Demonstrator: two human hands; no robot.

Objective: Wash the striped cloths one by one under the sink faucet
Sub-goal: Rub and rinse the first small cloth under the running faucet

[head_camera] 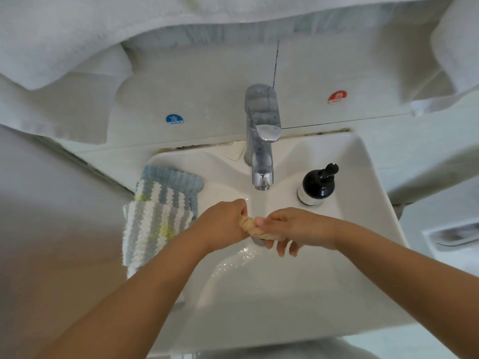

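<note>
A twisted beige cloth (pixel 249 225) stretches between both my hands over the white sink (pixel 357 250). My left hand (pixel 223 224) grips its left end in a fist. My right hand (pixel 293 229) grips the right end, thumb on top. The cloth sits under the chrome faucet (pixel 261 141), below its spout, and water ripples in the basin beneath. Blue-grey and white striped cloths (pixel 158 216) with yellow stains lie stacked on the sink's left rim, beside my left wrist.
A black soap pump bottle (pixel 317 185) stands on the sink's right ledge. White towels (pixel 77 47) hang above the faucet. Cold and hot stickers mark the wall on either side. A white tray (pixel 453 235) sits at the far right.
</note>
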